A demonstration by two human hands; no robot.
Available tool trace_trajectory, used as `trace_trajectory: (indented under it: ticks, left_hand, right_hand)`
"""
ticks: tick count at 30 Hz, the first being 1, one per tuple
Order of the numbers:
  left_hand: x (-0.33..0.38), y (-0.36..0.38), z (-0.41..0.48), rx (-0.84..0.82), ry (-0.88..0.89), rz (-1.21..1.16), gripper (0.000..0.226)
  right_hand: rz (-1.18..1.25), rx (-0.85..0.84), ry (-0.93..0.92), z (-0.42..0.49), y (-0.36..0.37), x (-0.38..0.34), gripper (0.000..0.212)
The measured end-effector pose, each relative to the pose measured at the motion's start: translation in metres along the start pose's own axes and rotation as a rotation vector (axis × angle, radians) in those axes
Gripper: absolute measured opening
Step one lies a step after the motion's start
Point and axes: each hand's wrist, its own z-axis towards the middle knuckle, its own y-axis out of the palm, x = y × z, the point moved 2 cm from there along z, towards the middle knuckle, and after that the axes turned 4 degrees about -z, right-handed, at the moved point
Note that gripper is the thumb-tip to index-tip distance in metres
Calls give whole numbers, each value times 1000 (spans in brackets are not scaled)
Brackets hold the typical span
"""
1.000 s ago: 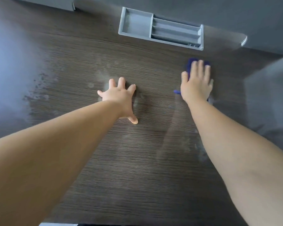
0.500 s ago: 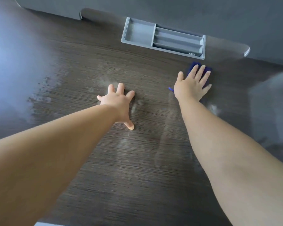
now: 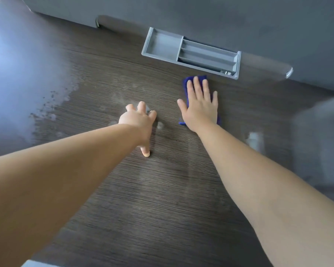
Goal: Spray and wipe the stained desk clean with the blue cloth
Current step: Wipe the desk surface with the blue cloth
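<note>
Pressing blue cloth onto desk, right hand fingers straight, spread; left hand splayed on desk.

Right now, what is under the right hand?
The blue cloth lies under the right hand, pressed flat on the desk. Only its edges show beyond the fingers and wrist; the desk surface beneath it is hidden.

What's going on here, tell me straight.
A person is wiping a dark wood-grain desk. The right hand presses flat on the blue cloth, close to the grey tray at the desk's far edge. The left hand rests on the bare desk, fingers spread. Whitish smears show on the left side, not yet wiped.
</note>
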Motion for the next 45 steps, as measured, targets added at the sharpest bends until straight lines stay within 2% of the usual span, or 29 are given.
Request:
trace_trajectory:
  ticks: [2,3,7,9,10,14,16,18,20,21,22,23,26,28,29,32,33,34,35,37,39,40,42,45]
  left_hand:
    - [-2,1,0,2,1,-8,115]
    - [-3,2,-1,6,4,-13,117]
    - [-8,6,-1,37,12,-41,120]
    - [-9,9,-2,46,26,-57,121]
    - [-11,10,-1,54,35,-64,121]
    - [-26,5,5,105,110,-182,98]
    - [-43,-3,10,133,137,-286,88]
    - [-62,-7,15,166,104,-339,88]
    - [-82,-6,20,193,29,-342,97]
    - [-93,-3,22,195,-7,-341,102]
    - [-104,0,24,192,-30,-338,108]
    - [-113,3,25,189,-40,-333,113]
    - [-137,11,29,176,-53,-318,124]
    - [-148,16,31,153,-76,-320,128]
    - [-151,18,31,134,-83,-323,130]
    - [-152,23,32,122,-73,-343,131]
    - [-152,23,31,122,-70,-348,131]
    - [-152,22,31,120,-69,-349,131]
    - [-151,21,31,119,-69,-346,131]
    - [-152,19,31,114,-70,-343,131]
    - [-150,19,31,110,-67,-331,131]
    - [-152,19,30,108,-67,-327,131]
    - [-152,17,29,103,-60,-323,131]
    - [-152,17,29,106,-59,-324,131]
  right_hand:
    - [-22,20,-145,7,-1,14,61]
    - [-23,31,-117,12,-1,25,60]
    - [61,22,297,24,-2,37,59]
    - [84,-4,349,24,-5,8,62]
    - [65,-11,275,22,-5,-9,63]
    - [-32,19,-298,2,-1,-41,62]
    - [-71,25,-407,7,-1,-29,60]
    - [-63,21,-262,20,-2,-21,58]
    - [-13,23,27,31,-3,-31,59]
    - [-2,35,112,32,-4,-47,60]
    - [-4,33,120,29,-2,-67,61]
    - [-14,30,45,24,-1,-84,61]
    - [-45,35,-410,4,2,-110,66]
    - [-82,38,-561,14,2,-96,65]
    - [-91,42,-522,26,1,-87,62]
    - [-38,34,-81,50,-4,-85,59]
    - [-17,54,11,49,-4,-99,60]
    - [-2,57,26,43,-3,-117,62]
    - [5,59,-47,33,0,-134,63]
    - [-17,67,-339,10,5,-155,65]
    - [-71,56,-587,9,4,-143,64]
    - [-98,51,-632,21,3,-134,62]
    - [-120,38,-502,46,-1,-119,59]
    - [-55,73,-128,62,-4,-133,58]
